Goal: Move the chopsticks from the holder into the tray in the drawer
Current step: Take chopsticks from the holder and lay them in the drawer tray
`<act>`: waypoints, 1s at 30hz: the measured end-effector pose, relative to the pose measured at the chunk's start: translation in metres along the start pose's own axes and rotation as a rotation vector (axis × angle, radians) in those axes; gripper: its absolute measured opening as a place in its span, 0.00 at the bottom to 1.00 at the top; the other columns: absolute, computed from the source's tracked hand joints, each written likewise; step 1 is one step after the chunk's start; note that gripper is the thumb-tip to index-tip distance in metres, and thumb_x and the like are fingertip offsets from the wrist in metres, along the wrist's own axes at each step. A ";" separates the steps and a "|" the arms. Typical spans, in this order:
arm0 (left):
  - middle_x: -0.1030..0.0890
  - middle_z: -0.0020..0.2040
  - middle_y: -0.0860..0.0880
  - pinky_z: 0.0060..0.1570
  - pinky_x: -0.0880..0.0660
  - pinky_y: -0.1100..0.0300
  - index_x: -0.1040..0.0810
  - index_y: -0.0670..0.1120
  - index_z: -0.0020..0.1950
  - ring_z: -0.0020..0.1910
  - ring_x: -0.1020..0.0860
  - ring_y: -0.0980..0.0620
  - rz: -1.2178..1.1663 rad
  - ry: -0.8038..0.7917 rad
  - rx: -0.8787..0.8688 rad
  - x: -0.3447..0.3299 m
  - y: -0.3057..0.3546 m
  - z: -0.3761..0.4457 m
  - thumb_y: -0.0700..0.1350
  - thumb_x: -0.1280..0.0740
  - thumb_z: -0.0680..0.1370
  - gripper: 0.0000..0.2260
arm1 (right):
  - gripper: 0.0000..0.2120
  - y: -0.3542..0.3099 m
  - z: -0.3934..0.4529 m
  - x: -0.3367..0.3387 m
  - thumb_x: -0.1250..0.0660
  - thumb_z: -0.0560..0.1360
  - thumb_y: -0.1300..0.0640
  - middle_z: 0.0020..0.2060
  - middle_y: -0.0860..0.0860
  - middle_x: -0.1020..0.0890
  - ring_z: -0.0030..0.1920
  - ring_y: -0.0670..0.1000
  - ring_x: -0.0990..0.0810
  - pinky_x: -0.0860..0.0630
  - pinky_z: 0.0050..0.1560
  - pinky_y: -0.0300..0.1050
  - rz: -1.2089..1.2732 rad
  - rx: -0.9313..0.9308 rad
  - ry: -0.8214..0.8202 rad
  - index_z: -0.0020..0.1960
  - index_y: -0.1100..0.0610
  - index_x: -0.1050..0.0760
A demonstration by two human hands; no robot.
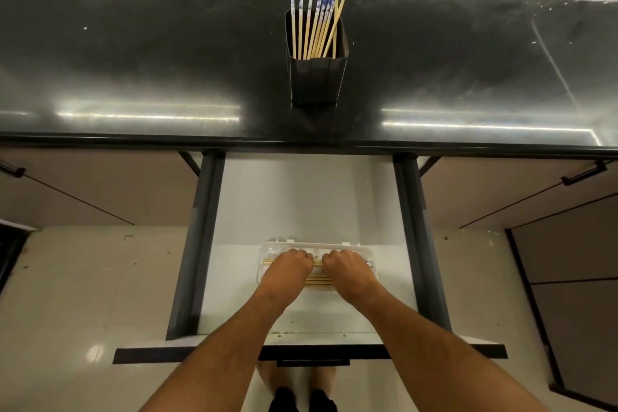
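Note:
A dark rectangular holder (316, 82) stands on the black countertop, holding several chopsticks (316, 20), most with blue-and-white tops, some plain wood. Below, the drawer (301, 204) is pulled out, with a clear plastic tray (267, 249) near its front. Both hands are in the tray, side by side, fingers curled down. My left hand (289, 273) and my right hand (347, 273) close over the same bundle of wooden chopsticks (317, 279), which lies crosswise in the tray. Its ends show at the left of the tray and between my fists.
The black countertop (133, 77) runs the full width, with a marble wall behind. Cabinet doors with dark handles (583, 174) flank the drawer. The drawer's dark side rails (197, 244) and front panel (311, 349) frame it. My feet stand on the pale tiled floor below.

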State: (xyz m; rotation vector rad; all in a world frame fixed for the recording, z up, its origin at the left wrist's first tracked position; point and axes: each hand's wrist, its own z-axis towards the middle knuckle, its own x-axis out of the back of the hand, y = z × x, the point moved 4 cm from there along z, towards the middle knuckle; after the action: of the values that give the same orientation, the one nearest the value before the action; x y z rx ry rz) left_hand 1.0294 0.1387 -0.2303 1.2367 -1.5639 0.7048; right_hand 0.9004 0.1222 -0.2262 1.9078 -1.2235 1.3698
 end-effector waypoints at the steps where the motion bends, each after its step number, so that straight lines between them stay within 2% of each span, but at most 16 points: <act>1: 0.18 0.58 0.45 0.57 0.22 0.53 0.23 0.44 0.63 0.56 0.19 0.47 -0.006 -0.001 0.008 -0.002 -0.001 0.002 0.35 0.31 0.76 0.16 | 0.09 0.001 0.001 -0.002 0.34 0.78 0.63 0.52 0.58 0.16 0.51 0.58 0.16 0.20 0.53 0.52 0.000 0.002 -0.001 0.58 0.61 0.21; 7: 0.20 0.61 0.46 0.59 0.24 0.55 0.23 0.45 0.65 0.59 0.21 0.47 -0.060 0.010 0.058 -0.012 -0.003 0.006 0.35 0.29 0.75 0.18 | 0.12 0.004 0.002 -0.004 0.31 0.75 0.64 0.52 0.56 0.15 0.50 0.57 0.16 0.19 0.51 0.51 -0.043 0.006 0.007 0.58 0.58 0.20; 12: 0.20 0.62 0.47 0.61 0.25 0.57 0.22 0.46 0.63 0.61 0.23 0.49 -0.119 0.096 0.078 -0.008 -0.007 0.001 0.40 0.31 0.79 0.13 | 0.10 0.012 -0.006 0.004 0.31 0.74 0.59 0.49 0.54 0.15 0.45 0.55 0.16 0.19 0.46 0.49 -0.075 -0.019 0.034 0.55 0.56 0.20; 18: 0.19 0.61 0.48 0.60 0.24 0.57 0.21 0.47 0.62 0.60 0.22 0.50 -0.154 0.063 0.139 -0.007 -0.014 -0.006 0.38 0.32 0.77 0.14 | 0.11 0.019 -0.011 0.004 0.28 0.76 0.55 0.49 0.54 0.15 0.46 0.55 0.16 0.19 0.51 0.49 -0.092 -0.036 0.035 0.57 0.57 0.17; 23: 0.19 0.59 0.48 0.56 0.21 0.58 0.19 0.48 0.61 0.56 0.21 0.51 -0.199 0.067 0.187 -0.006 -0.014 -0.009 0.39 0.31 0.77 0.13 | 0.12 0.017 -0.011 0.003 0.27 0.76 0.52 0.49 0.55 0.16 0.46 0.55 0.16 0.19 0.51 0.49 -0.111 -0.042 0.027 0.57 0.56 0.17; 30: 0.24 0.67 0.47 0.66 0.27 0.57 0.23 0.47 0.68 0.66 0.27 0.49 -0.228 0.140 0.207 -0.013 -0.017 -0.012 0.42 0.28 0.77 0.19 | 0.13 0.017 -0.013 0.000 0.26 0.75 0.51 0.48 0.55 0.16 0.46 0.55 0.17 0.21 0.52 0.49 -0.096 -0.066 0.049 0.56 0.56 0.16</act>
State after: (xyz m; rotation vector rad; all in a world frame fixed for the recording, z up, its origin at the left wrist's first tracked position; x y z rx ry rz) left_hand 1.0496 0.1487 -0.2399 1.4587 -1.2362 0.8005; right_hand 0.8793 0.1246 -0.2229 1.8523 -1.1244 1.3025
